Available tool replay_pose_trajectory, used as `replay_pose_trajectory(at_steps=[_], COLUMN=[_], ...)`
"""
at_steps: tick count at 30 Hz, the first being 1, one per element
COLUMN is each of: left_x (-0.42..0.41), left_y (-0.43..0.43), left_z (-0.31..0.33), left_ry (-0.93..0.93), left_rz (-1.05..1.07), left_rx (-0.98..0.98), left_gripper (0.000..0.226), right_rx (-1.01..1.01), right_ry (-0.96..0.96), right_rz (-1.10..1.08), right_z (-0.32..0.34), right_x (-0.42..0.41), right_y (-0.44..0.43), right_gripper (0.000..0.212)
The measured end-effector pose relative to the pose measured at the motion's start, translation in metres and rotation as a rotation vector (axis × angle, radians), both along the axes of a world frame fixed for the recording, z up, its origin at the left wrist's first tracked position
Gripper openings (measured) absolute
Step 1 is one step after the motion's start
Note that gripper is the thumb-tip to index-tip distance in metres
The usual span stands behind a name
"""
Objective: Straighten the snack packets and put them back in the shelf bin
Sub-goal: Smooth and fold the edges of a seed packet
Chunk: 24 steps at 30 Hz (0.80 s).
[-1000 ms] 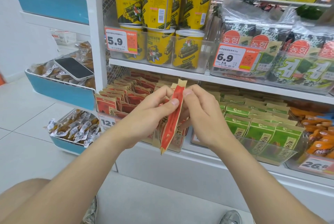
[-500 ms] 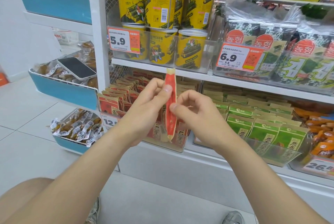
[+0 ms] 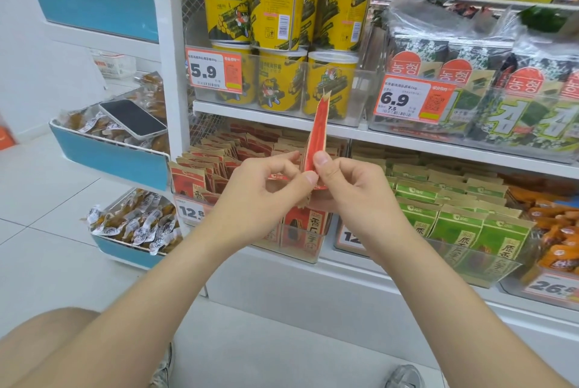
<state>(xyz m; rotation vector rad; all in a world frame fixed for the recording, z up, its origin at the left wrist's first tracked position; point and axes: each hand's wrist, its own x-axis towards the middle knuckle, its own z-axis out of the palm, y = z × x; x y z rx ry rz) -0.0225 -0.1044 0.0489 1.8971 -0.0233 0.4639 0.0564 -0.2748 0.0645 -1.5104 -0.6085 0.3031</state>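
Your left hand [image 3: 260,187] and right hand [image 3: 351,190] both pinching the lower end of one red packet [image 3: 316,133], packet upright and edge-on, held just above the clear bin [image 3: 302,257] of like packets, yellow tubs [image 3: 279,11] on the shelf above.

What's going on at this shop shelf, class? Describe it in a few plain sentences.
A person at a shop shelf holds a red snack packet upright, edge-on to the camera. The left hand and right hand both pinch its lower end. It is not yet back in the clear bin of matching red packets behind the hands. Green packets stand to its right.
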Motion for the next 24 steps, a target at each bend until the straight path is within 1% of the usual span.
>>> replay_pose_trajectory(at_steps=[1, 4, 8, 14, 15, 17, 18, 19, 21, 22, 23, 24], left_x=[0.001, -0.001, -0.002, -0.003, -0.002, -0.002, -0.002, -0.002, -0.002, -0.003, -0.004, -0.005], left_y=[0.0, -0.002, -0.001, -0.007, -0.009, -0.011, -0.012, -0.012, -0.012, -0.012, -0.01, -0.008], left_z=[-0.001, 0.002, 0.004, 0.008, 0.008, 0.009, 0.009, 0.008, 0.009, 0.009, 0.01, 0.012], left_ry=[-0.006, 0.017, 0.029, 0.067, 0.074, 0.073, 0.068, 0.066, 0.068, 0.073, 0.077, 0.082], left_rz=[-0.03, -0.109, -0.115, -0.097, -0.083, -0.044, -0.033, -0.031, -0.052, -0.067, -0.077, -0.088], left_rx=[-0.022, -0.168, -0.191, -0.266, -0.29, -0.34, -0.362, -0.365, -0.323, -0.302, -0.291, -0.292], left_gripper=[0.033, 0.024, 0.021, 0.022, 0.021, 0.022, 0.026, 0.029, 0.03, 0.031, 0.032, 0.033], right_rx=[-0.015, -0.094, -0.116, -0.139, -0.175, -0.292, -0.339, -0.367, -0.396, -0.399, -0.403, -0.394], right_ry=[-0.017, -0.1, -0.126, -0.153, -0.234, -0.49, -0.587, -0.641, -0.648, -0.629, -0.613, -0.6], right_rz=[-0.011, -0.057, -0.067, -0.065, -0.083, -0.118, -0.098, -0.057, -0.001, -0.01, -0.041, -0.085], right_z=[-0.001, -0.002, -0.002, -0.004, -0.006, -0.008, -0.009, -0.011, -0.016, -0.019, -0.019, -0.018], right_x=[0.002, 0.003, 0.004, 0.005, 0.005, 0.003, 0.0, -0.003, -0.005, -0.004, -0.004, -0.002], right_y=[0.0, -0.001, -0.002, -0.003, -0.003, -0.004, -0.004, -0.003, 0.0, 0.001, 0.001, 0.0], right_gripper=[0.043, 0.038, 0.032, 0.032, 0.033, 0.033, 0.03, 0.026, 0.015, 0.009, 0.005, 0.008])
